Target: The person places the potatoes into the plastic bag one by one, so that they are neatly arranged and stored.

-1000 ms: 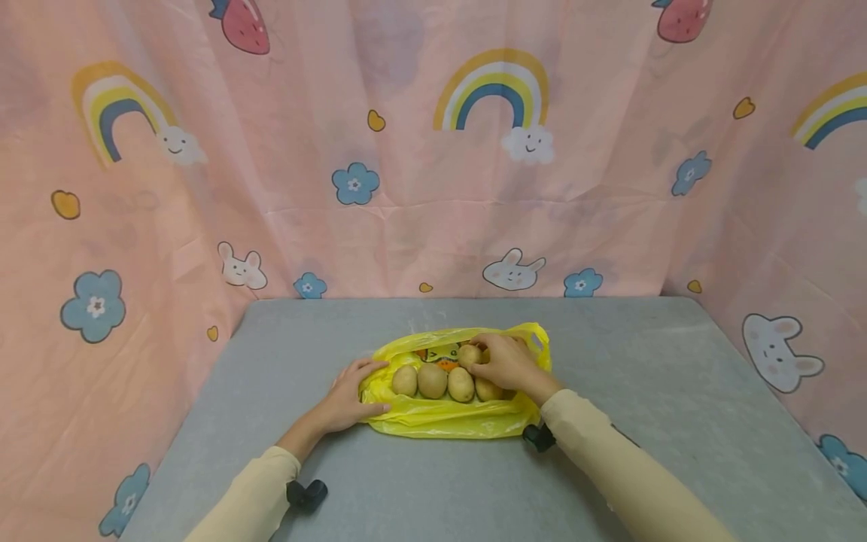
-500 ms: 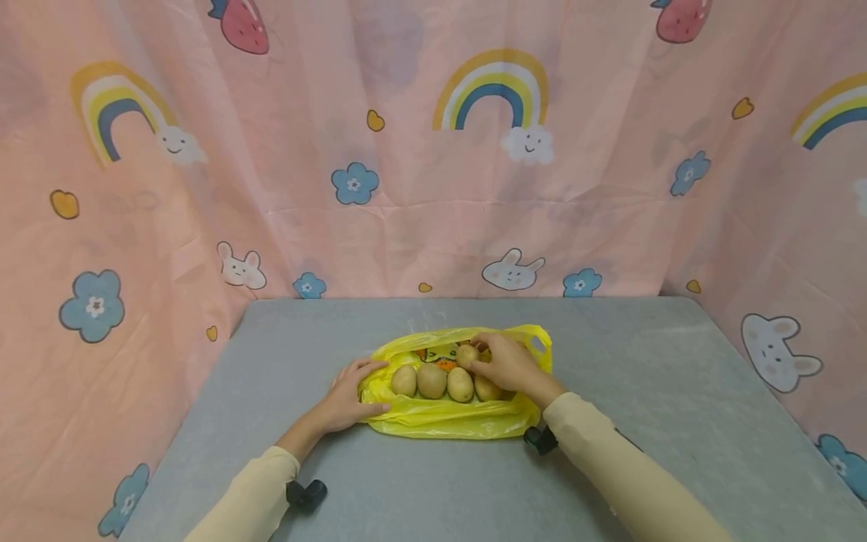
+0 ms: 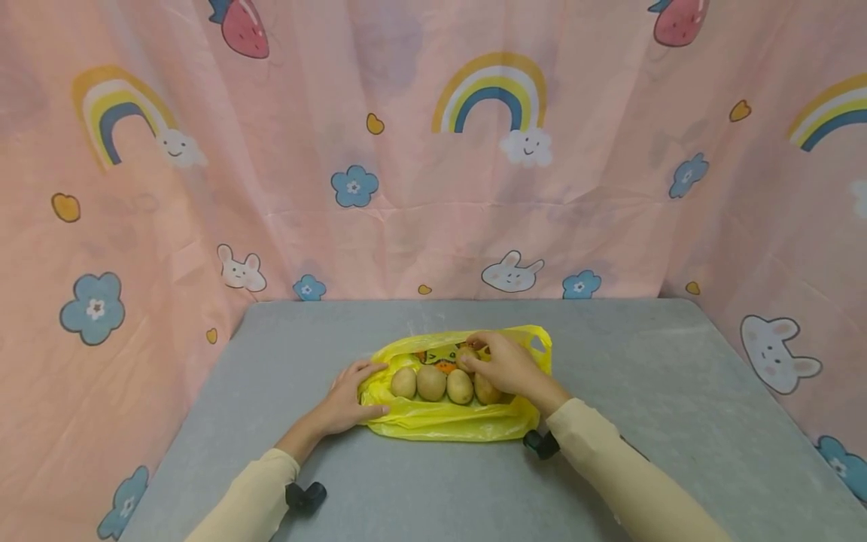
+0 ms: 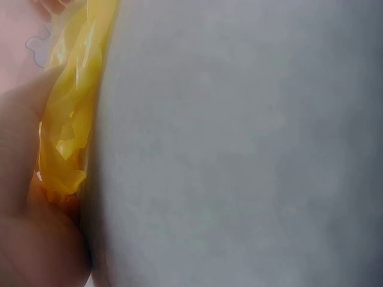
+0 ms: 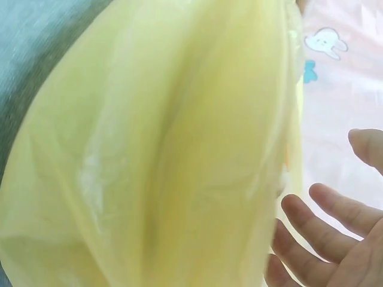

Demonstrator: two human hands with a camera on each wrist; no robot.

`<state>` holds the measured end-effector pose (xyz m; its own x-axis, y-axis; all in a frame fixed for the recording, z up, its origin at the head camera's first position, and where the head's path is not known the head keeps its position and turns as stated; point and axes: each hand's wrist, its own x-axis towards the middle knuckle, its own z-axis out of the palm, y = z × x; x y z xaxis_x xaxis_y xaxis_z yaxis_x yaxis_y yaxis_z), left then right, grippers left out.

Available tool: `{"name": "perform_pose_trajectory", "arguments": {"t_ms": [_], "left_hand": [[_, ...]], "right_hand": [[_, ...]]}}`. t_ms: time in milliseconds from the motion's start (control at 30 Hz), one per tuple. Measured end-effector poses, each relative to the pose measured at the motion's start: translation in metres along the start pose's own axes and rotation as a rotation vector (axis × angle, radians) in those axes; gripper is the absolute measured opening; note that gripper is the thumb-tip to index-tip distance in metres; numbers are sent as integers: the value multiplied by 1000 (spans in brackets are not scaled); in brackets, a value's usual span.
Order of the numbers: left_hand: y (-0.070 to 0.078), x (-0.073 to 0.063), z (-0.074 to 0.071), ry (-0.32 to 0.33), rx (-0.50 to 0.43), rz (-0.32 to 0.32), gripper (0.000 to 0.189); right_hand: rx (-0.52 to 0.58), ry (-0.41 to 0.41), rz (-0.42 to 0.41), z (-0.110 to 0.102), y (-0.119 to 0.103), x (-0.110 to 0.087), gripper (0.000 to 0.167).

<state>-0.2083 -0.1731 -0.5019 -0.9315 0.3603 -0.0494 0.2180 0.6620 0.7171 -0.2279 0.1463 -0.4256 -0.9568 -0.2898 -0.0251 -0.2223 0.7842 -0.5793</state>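
A yellow plastic bag (image 3: 447,427) lies on its side, its mouth spread wide and a cartoon face printed inside. Several small tan potatoes (image 3: 431,383) sit in a row in that opening. My left hand (image 3: 348,399) holds the bag's left end, thumb at the near edge, fingers at the far one; bunched plastic fills the crook of the thumb in the left wrist view. Behind the row, my right hand (image 3: 508,365) has thumb and index finger around another potato (image 3: 464,357), partly covering it. In the right wrist view the fingers (image 5: 323,233) show beyond the bag's edge, no potato visible.
The bag's loop handle (image 3: 539,340) sticks out at the right end. A grey table (image 3: 406,489) carries everything. Pink patterned curtain (image 3: 379,226) stands behind it and along both sides. Black wrist mounts (image 3: 306,497) hang below the sleeves.
The potato in my right hand has shifted slightly left and is more covered by the thumb and fingers. The left hand and the row of potatoes have stayed put.
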Motion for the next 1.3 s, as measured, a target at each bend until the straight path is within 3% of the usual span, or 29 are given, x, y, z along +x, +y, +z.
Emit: {"name": "perform_pose_trajectory", "arguments": {"t_ms": [800,1300], "left_hand": [[-2,1,3,3,-2,-5,75],[-1,2,1,2,9,-9,75]], "right_hand": [[31,39,-90,-10,-11,-24,51],[71,79,-148,-24,-15,-41,43]]}}
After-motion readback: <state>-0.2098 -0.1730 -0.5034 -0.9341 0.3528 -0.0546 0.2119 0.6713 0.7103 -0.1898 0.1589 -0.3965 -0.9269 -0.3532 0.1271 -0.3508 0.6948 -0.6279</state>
